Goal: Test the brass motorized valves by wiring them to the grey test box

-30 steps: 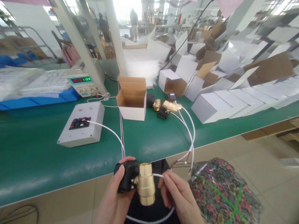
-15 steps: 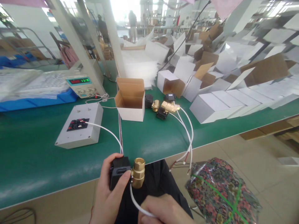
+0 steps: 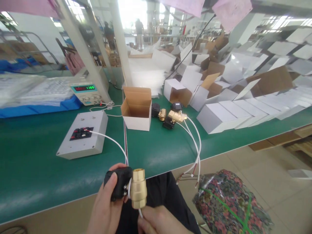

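My left hand (image 3: 107,208) is wrapped round the black actuator of a brass motorised valve (image 3: 138,193), holding it above my lap near the table's front edge. My right hand (image 3: 159,222) sits just below the valve, its fingers closed on the valve's white cable (image 3: 140,213). The cable runs up onto the green table (image 3: 36,172) to a grey test box (image 3: 84,134). An open white carton (image 3: 136,108) stands in the middle of the table. Beside it lie more brass valves (image 3: 172,116) with white leads hanging over the edge.
A power supply with a lit display (image 3: 85,89) stands behind the test box. Heaps of white cartons (image 3: 226,110) fill the right side. A blue tray (image 3: 41,105) lies far left. A flowered bundle (image 3: 231,204) rests at lower right. People stand far back (image 3: 139,27).
The valve has shifted left and turned in my left hand. My right hand has dropped from beside the valve to under it, following the cable.
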### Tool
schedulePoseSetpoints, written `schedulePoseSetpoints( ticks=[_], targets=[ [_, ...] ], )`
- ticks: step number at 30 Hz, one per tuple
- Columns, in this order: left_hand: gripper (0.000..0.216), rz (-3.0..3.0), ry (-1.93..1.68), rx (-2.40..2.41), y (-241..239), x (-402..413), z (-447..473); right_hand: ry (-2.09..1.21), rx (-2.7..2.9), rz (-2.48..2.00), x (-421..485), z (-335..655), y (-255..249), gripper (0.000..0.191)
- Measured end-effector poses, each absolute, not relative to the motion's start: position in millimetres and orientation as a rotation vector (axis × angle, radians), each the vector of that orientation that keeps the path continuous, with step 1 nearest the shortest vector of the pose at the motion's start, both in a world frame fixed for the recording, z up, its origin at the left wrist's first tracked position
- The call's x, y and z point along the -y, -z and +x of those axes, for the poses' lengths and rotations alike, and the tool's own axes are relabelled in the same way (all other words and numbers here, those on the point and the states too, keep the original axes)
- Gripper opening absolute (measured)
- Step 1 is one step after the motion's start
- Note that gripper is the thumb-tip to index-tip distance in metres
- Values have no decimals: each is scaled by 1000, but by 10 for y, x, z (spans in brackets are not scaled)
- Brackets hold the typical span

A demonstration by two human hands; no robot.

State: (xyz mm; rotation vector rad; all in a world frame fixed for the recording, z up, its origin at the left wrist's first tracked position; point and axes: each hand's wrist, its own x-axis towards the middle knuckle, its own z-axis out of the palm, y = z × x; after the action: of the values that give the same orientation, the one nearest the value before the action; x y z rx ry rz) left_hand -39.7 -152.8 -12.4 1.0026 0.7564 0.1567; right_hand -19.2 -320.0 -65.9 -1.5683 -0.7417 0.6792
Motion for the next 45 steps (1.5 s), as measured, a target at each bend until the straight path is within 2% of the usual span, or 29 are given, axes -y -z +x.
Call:
schedulePoseSetpoints(
  ticks=[3, 5, 8, 15, 20, 25, 32, 38, 40, 45],
  targets=[
    [37, 1399, -346, -738, 130, 1502, -391, -715, 846, -1584, 3334, -136, 382, 31],
    [29, 1567, -343, -695, 96, 1545, -408, -629, 815, -1632, 3403, 1, 136, 28],
    [28, 1629, -259, -626, 22, 1638, -434, -537, 693, -1697, 3423, 187, -49, 26],
    [30, 1530, -78, -669, 19, 1728, -429, -398, 624, -1793, 3279, 211, 209, 23],
    [32, 1516, 27, -617, 51, 1747, -468, -340, 661, -1815, 3245, 257, 206, 22],
    [45, 1071, 179, -697, 15, 1717, -500, -371, 472, -1701, 3340, 358, 268, 24],
    [27, 615, 37, -934, -176, 1629, -357, -220, 207, -1309, 3285, 63, 419, 8],
    [38, 505, 102, -990, -77, 1562, -286, 184, 678, -1463, 3283, -75, 269, 45],
    [37, 492, 109, -984, -25, 1563, -303, 157, 797, -1570, 3323, -96, 195, 49],
    [36, 468, 128, -981, 40, 1553, -381, -167, 979, -1776, 3392, -147, 140, 53]
  ],
)
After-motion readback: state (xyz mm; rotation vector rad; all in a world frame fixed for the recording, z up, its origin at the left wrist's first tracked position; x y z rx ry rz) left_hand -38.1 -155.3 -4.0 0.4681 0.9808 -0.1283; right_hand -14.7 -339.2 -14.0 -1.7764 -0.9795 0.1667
